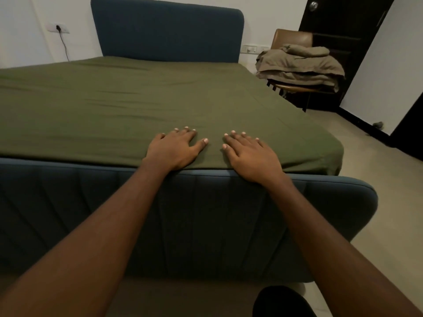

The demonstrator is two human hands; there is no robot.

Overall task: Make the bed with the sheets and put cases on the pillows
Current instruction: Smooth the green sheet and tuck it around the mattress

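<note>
An olive green sheet (128, 99) covers the mattress of a bed with a dark blue frame (206, 216) and a blue headboard (167, 30). I stand at the foot of the bed. My left hand (175, 149) lies flat on the sheet near the foot edge, fingers straight and spread. My right hand (249, 156) rests flat beside it, a little to the right, palm down on the same sheet. Neither hand holds anything. A heap of grey-beige bedding (299, 64) lies on a chair at the far right. No pillows are in view.
The brown chair (295, 37) stands by the bed's far right corner, next to a dark door (343, 30). A wall socket with a cable (60, 28) is at the far left. Light tiled floor (366, 170) runs along the bed's right side.
</note>
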